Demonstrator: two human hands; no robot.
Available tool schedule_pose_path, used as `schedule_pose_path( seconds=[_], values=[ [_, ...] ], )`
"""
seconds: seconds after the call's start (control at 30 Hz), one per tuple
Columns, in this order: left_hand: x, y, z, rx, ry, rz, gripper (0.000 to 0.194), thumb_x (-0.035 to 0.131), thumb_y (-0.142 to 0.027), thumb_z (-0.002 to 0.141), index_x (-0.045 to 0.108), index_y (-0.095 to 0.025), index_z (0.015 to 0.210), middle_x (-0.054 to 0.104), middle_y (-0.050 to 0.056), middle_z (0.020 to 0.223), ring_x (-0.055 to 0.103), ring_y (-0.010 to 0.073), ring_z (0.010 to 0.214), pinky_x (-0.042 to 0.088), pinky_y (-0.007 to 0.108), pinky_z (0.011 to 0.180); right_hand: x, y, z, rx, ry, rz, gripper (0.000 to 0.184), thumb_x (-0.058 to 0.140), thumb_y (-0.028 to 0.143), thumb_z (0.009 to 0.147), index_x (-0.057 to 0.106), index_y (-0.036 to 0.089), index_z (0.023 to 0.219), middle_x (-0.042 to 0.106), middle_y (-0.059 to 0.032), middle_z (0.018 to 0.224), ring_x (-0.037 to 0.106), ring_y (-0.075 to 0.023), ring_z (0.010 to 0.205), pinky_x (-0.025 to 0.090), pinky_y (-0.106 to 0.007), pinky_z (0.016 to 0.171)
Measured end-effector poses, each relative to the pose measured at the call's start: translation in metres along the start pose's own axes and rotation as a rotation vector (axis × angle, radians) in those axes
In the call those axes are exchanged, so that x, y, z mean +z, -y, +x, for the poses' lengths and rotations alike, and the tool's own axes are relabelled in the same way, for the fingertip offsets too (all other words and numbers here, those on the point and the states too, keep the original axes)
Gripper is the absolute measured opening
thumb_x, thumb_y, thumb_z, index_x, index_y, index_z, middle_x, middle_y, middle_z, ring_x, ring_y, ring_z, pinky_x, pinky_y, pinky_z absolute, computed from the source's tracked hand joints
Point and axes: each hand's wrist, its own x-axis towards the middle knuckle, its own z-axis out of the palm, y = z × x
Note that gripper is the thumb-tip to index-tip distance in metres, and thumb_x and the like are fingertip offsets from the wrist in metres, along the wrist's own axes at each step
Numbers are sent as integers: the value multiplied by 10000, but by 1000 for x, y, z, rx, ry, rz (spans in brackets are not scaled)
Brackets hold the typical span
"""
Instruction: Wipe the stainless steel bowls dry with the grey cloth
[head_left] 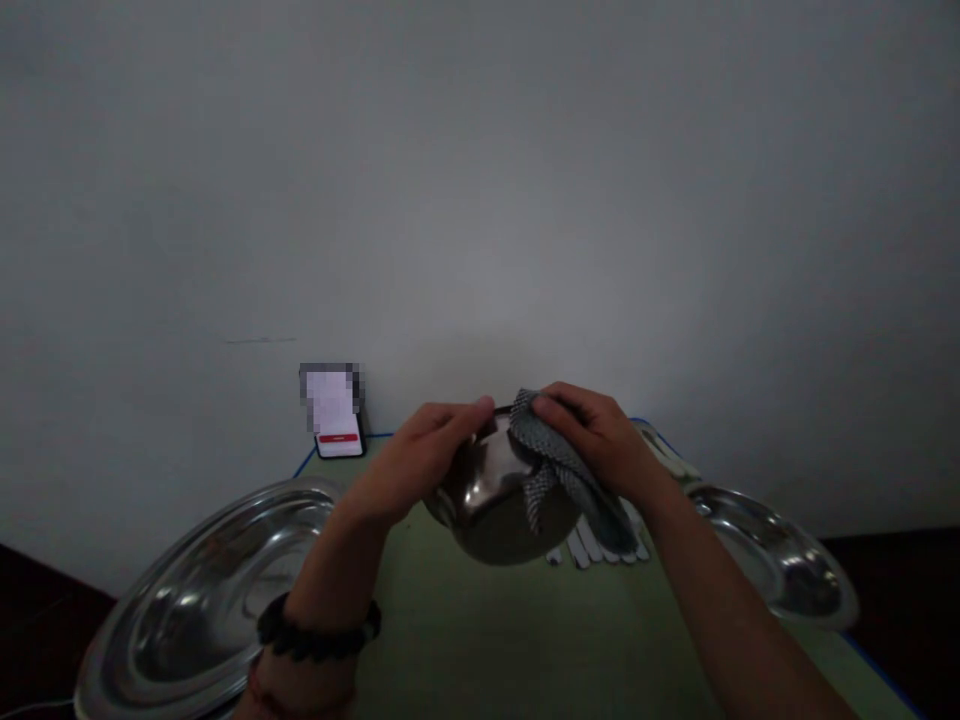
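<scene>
While a big basin [161,625] sits at far L of the table [465,650], a phone [341,440] stands propped vs the wall [480,200] at the back, screen lit. Next comes our L hand [424,455], w/ a dark bracelet [319,635] on the wrist; its fingers are part-closed round the L side of a steel bowl [487,485], thumb at the rim. Bowl's mid-view, btwn both hands; can't tell if its base touches the table. On its R side, our R hand [600,435] has a grey cloth [551,445] pinched vs the bowl, fingers bent, cloth end hanging. Behind that lie white strips [585,545], part hidden. Far R, past our forearm, a dish [814,580].
</scene>
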Motion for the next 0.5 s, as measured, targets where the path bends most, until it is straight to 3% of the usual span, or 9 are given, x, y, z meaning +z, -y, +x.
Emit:
schedule_pose_path(
  seconds=[0.1,0.27,0.37,0.5],
  values=[
    [2,-1,-4,77,100,102,333,619,-455,776,693,-190,590,587,14,498,460,94,426,329,198,398,7,9,-3,-42,35,-56,239,522,412,889,637,226,794,646,23,760,567,-123,725,427,-271,690],
    [-4,0,-3,103,-16,-21,359,658,-451,742,658,-171,517,546,17,443,448,78,374,278,191,349,22,4,-1,42,-161,163,241,588,444,840,678,220,828,675,12,789,575,-121,715,444,-271,659],
    [-2,1,3,120,-188,-231,362,700,-410,697,606,-167,446,516,3,390,422,74,320,258,197,314,26,-4,1,102,-338,321,288,600,480,815,685,205,813,658,10,728,578,-122,662,462,-268,616],
    [20,7,12,150,-508,-648,294,631,-352,775,663,-145,569,613,2,481,525,95,394,412,203,414,34,-27,5,113,-557,397,403,448,525,871,680,204,942,680,-26,778,614,-159,686,506,-306,615]
  ],
)
